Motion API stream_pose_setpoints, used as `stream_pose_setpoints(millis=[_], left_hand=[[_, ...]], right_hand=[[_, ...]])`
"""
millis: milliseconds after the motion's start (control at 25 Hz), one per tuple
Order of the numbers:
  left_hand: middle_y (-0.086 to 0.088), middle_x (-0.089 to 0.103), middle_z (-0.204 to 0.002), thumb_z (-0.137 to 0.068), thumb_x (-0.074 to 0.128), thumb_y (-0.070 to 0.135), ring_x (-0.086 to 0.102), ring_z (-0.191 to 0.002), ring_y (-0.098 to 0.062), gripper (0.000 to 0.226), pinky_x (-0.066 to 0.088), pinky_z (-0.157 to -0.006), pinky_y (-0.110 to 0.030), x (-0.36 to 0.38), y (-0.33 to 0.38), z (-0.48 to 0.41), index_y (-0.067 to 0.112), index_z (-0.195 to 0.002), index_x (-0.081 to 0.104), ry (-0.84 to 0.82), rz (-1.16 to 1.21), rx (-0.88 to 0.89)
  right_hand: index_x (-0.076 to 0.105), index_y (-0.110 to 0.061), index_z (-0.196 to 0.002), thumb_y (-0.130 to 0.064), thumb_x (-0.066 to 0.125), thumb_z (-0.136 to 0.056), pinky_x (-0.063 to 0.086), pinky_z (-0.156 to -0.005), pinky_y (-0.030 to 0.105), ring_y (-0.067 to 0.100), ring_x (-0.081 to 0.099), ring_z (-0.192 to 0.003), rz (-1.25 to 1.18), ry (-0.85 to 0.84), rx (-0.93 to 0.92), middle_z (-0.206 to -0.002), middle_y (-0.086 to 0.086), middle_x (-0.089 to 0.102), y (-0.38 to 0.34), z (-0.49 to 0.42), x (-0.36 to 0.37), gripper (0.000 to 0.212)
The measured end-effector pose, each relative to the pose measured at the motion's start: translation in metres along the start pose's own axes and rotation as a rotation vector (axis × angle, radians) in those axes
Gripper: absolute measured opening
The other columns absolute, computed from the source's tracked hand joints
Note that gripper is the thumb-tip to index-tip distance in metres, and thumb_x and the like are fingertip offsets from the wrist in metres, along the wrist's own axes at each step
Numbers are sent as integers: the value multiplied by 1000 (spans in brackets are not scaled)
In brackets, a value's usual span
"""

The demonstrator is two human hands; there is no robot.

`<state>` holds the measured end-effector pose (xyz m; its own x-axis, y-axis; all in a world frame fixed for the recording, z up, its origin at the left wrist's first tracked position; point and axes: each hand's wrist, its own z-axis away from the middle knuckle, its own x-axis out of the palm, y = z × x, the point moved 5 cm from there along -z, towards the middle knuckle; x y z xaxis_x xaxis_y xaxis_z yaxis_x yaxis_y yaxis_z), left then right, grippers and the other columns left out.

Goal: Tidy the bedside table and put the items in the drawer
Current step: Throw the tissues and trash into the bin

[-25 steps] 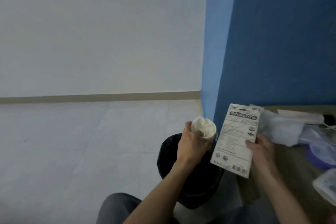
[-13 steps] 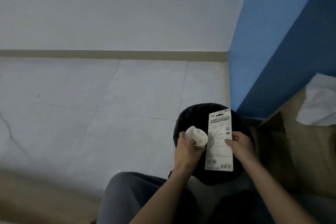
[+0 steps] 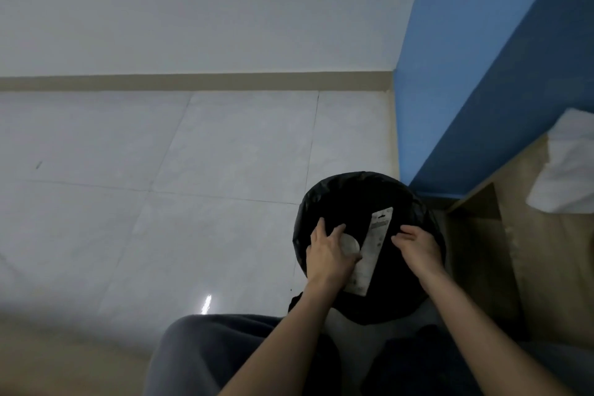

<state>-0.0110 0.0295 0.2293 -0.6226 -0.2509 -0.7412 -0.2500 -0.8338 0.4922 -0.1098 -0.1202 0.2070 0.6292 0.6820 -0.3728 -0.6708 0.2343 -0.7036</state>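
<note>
The bin liner (image 3: 360, 193) is black all over. The scissors card (image 3: 374, 247) over it is white to pale grey, with a darker printed band near its top. The round wad (image 3: 351, 243) beside it looks off-white, though it is blurred. The floor tiles (image 3: 225, 145) are pale grey with faint marbling and thin dark joints; the skirting (image 3: 193, 82) is beige, the wall (image 3: 193, 10) white, the corner wall (image 3: 466, 74) blue. The bedside table (image 3: 553, 267) is light wood; the cloth (image 3: 565, 170) on it is white. The trousers (image 3: 209, 357) are dark grey.
</note>
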Motion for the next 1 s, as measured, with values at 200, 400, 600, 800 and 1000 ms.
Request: stream_pose_setpoints(millis=[200,400,600,800,1000], left_hand=[[-6,27,-152,-82,65,37,26,-140,-23,59,33,-110,-38,-27,66,1,25,-136,45,116,53,176],[0,49,-128,-83,64,31,47,-122,-17,43,42,-101,-33,-37,199,22,21,-123,55,176,188,517],[1,39,-145,-85,61,32,34,-134,-17,47,34,-110,-34,-4,301,54,24,-130,49,75,102,776],[-2,5,-160,-85,58,42,-1,-147,-25,67,9,-119,-45,43,345,50,33,-144,27,-87,-220,740],[-6,36,-147,-82,54,24,25,-139,-27,55,30,-112,-36,65,358,53,23,-136,43,-83,-198,705]], right_hand=[[62,-4,-110,-3,59,-83,44,-88,30,24,60,-99,-42,173,-245,-109,13,66,-57,17,-59,27],[59,-22,-85,-1,58,-82,54,-74,35,24,67,-78,-174,490,-547,-81,1,69,-104,66,-175,21],[62,-11,-96,1,59,-76,48,-80,38,31,60,-92,44,902,-628,-99,13,66,-100,107,-287,24],[56,-4,-116,-13,71,-71,40,-90,41,40,46,-111,367,800,-371,-120,26,54,-62,89,-332,49],[52,-7,-123,-24,70,-74,42,-93,37,35,51,-114,380,668,-269,-124,21,55,-41,69,-339,55]])
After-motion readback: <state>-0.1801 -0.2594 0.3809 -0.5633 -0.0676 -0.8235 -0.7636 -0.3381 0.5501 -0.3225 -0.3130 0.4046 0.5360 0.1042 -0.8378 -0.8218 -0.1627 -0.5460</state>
